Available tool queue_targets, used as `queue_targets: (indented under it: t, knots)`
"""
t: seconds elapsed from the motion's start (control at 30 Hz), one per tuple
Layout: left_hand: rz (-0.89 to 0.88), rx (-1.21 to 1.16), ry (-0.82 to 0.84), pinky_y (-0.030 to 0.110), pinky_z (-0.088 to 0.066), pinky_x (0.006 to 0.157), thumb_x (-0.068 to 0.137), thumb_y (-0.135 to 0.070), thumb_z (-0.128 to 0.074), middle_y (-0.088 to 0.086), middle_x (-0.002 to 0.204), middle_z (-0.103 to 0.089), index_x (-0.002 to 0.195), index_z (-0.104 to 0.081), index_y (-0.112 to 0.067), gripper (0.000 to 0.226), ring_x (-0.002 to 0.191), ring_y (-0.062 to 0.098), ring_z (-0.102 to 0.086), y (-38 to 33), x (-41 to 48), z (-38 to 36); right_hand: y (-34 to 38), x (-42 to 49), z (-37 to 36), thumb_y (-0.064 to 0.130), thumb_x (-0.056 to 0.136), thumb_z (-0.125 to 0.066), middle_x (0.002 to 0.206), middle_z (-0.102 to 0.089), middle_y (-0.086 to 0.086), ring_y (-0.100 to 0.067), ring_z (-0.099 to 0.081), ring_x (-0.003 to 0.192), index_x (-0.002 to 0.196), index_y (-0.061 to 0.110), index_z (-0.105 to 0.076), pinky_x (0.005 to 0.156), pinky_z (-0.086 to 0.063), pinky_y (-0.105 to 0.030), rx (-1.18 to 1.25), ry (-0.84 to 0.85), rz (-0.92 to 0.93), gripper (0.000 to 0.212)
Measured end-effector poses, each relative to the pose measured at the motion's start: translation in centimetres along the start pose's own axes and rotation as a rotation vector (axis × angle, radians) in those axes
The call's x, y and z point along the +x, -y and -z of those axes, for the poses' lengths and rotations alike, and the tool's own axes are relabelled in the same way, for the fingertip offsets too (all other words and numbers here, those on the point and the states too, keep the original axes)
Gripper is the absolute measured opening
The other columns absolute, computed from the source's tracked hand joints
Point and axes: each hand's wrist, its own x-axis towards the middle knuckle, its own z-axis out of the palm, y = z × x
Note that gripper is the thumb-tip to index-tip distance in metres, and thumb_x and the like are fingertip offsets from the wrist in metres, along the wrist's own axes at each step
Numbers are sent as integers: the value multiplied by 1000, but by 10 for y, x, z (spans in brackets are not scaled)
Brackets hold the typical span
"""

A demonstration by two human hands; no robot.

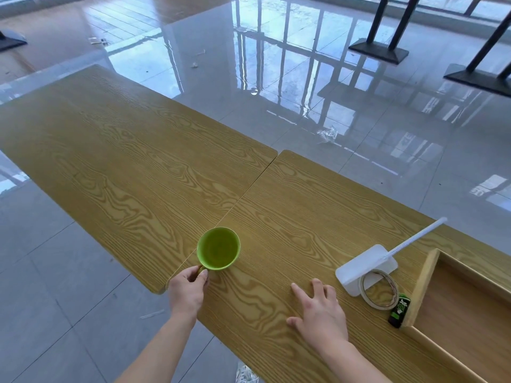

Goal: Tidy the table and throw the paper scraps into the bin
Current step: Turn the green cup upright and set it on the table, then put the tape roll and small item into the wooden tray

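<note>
Fingers (pixel 203 275) of left hand (pixel 188 288) pinch handle of glossy green round cup (pixel 218 248), near edge of wooden bench (pixel 138 161). Right hand (pixel 320 313) flat on bench, spread. Cup likely rigid, light, slick; lift by handle.

Wood-grain table (pixel 138 161); glossy green cup (pixel 218 248).
</note>
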Motion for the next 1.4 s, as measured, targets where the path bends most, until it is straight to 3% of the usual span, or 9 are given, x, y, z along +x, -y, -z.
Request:
queue_targets:
  t: [0.33, 0.63, 0.77, 0.9, 1.07, 1.17, 1.27, 1.4]
  knots:
    - [-45, 63, -10, 13, -54, 62, 89, -8, -71, 8, 92, -75, 118, -67, -2, 31, 81, 19, -74, 2, 0, 5, -1, 1, -4, 65, 83, -58, 157, -14, -4, -30, -17, 139, 149, 48, -20, 113, -31, -43, 3, -3, -2, 78]
    - [-50, 96, 14, 24, -57, 71, 88, -11, -72, 4, 93, -74, 123, -65, -4, 36, 80, 17, -73, 4, 1, 9, -2, 2, -8, 65, 83, -58, 157, -13, -4, -30, -15, 140, 149, 48, -19, 114, -29, -44, 16, -1, -8, 78]
    - [-65, 99, 43, 33, -60, 76, 85, -13, -75, 3, 106, -70, 130, -59, -7, 49, 94, 18, -70, 8, 4, 14, -2, 2, -9, 63, 85, -57, 157, -12, -3, -30, -12, 141, 149, 46, -17, 116, -26, -47, 28, 9, -1, 78]
    - [-38, 210, -3, 48, -55, 92, 85, -21, -75, 2, 113, -66, 135, -55, -10, 55, 104, 23, -65, 18, -3, 22, -4, 0, -10, 63, 84, -58, 155, -15, -2, -29, -13, 140, 149, 44, -21, 117, -24, -47, 48, -17, 7, 77]
    - [-90, 446, -42, 39, -50, 81, 85, -25, -73, 5, 113, -61, 129, -56, -15, 48, 96, 21, -59, 23, -32, 24, -9, -3, -10, 58, 88, -55, 158, -15, -2, -27, -10, 145, 146, 41, -31, 120, -18, -45, 92, -11, 26, 66]
    - [-166, 533, 28, 37, -47, 79, 85, -20, -72, 4, 111, -56, 123, -60, -13, 40, 94, 18, -57, 25, -54, 14, -19, -10, -6, 48, 91, -57, 154, -29, 1, -21, -20, 143, 142, 32, -42, 116, -30, -37, 230, -60, 27, 56]
    - [-284, 586, 141, 34, -47, 79, 83, -14, -74, 0, 105, -57, 117, -66, -14, 35, 92, 15, -57, 22, -76, -7, -35, -22, 1, 40, 92, -61, 140, -47, 5, -16, -40, 129, 139, 27, -49, 100, -45, -29, 341, -145, 5, 51]
    - [-464, 622, 274, 28, -48, 77, 82, -16, -76, -6, 100, -61, 115, -67, -18, 34, 91, 11, -59, -2, -106, -51, -65, -36, 17, 32, 91, -66, 116, -63, 8, -7, -57, 106, 130, 23, -59, 88, -47, -21, 514, -241, -81, 41]
